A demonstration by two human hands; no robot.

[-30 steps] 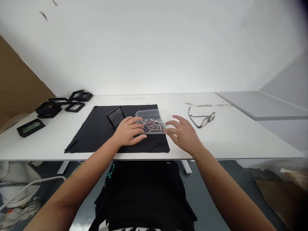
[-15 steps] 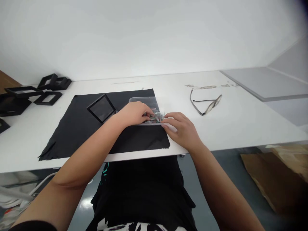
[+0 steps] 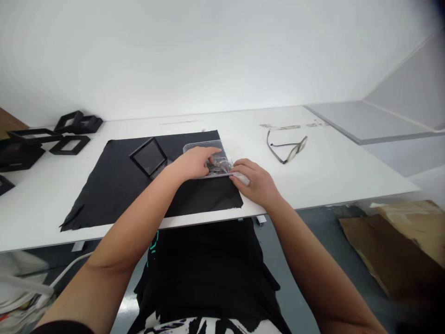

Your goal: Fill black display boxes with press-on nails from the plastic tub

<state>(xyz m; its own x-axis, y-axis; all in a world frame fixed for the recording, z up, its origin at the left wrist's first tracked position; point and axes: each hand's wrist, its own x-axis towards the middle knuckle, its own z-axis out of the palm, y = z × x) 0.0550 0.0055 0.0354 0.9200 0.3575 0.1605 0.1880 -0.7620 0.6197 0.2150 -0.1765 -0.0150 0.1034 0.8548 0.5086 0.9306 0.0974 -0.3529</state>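
Note:
A shallow clear plastic tray (image 3: 195,143) rests at the right part of a black mat (image 3: 100,185) and overhangs the mat's right edge. Small shiny pieces, some apparently in clear wrapping (image 3: 221,166), lie in it, too small to name. My left hand (image 3: 194,163) reaches over the tray, index finger stretched out and apart from the lower fingers, which dip among the pieces; no held thing shows. The tray's right end is pinched between thumb and fingers of my right hand (image 3: 255,182). Beside my left wrist, a black-framed display case (image 3: 149,157) stands tilted on the mat.
Several black frames (image 3: 71,145) are piled at the table's far left. A pair of glasses (image 3: 290,150) lies on the white table (image 3: 333,171) at right. Farther right is a grey panel (image 3: 358,121). Cardboard (image 3: 378,250) lies below the table's right side.
My left index finger has straightened and lifted away from the other fingers. My right hand stays at the tray's right end. The whole view has shifted slightly.

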